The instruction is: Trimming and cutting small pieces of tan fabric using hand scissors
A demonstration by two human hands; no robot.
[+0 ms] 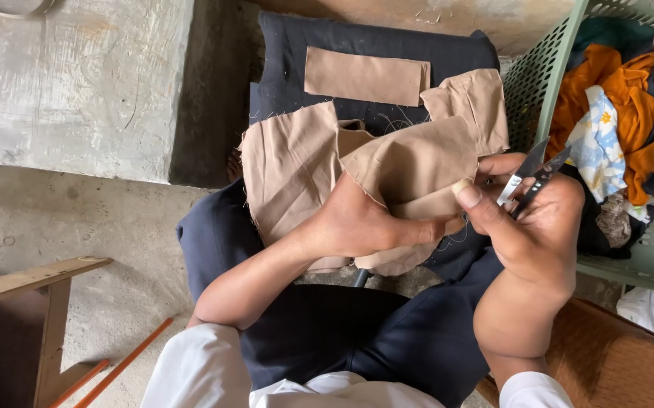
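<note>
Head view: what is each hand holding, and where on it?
Left hand pinches the tan cloth piece at its lower folded edge. Right hand holds small metal thread snips by the handle end, blades pointing up and away.

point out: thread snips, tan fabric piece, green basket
thread snips (532,175), head view, on the blades
tan fabric piece (296,162), head view, on its left panel
green basket (542,68), head view, on its mesh wall

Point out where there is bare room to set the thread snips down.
Bare concrete floor lies between the wooden stool and the person's knee. The lap is crowded with tan fabric, and the green basket beside the right hand is full of clothes.
</note>
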